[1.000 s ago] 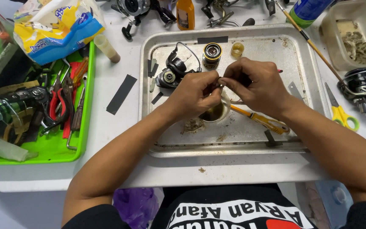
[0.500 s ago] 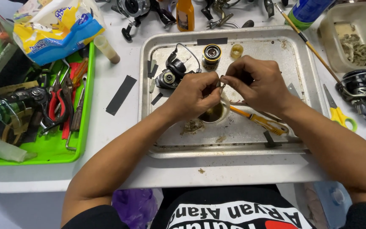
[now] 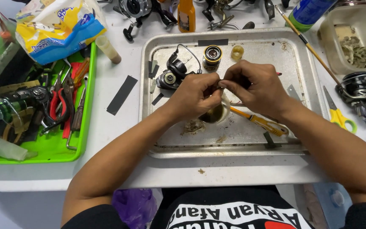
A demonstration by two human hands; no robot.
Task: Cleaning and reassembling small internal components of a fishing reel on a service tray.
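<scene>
Over a dented metal tray (image 3: 301, 76) on a white table (image 3: 119, 123), a person's left hand (image 3: 193, 95) and right hand (image 3: 257, 87) meet fingertip to fingertip, pinching a small dark part (image 3: 219, 84) between them; the part is almost wholly covered by the fingers, and what kind of piece it is cannot be made out. Both hands are closed in a fine pinch on it, held just above a small cup (image 3: 217, 112) of brownish liquid that the left hand half hides. A yellow-handled tool (image 3: 259, 122) lies on the tray under the right wrist, its tip lost beneath the hand. Behind the knuckles sit a black reel body (image 3: 170, 74), a dark spool (image 3: 212, 55) and a small yellow ring (image 3: 237, 52). To the left, a green tray (image 3: 51, 150) holds red-handled pliers (image 3: 56, 101) and other tools, partly cut off at the frame's edge. At right, yellow-handled scissors (image 3: 337, 114) lie beside another reel (image 3: 361, 91), only partly in view.
</scene>
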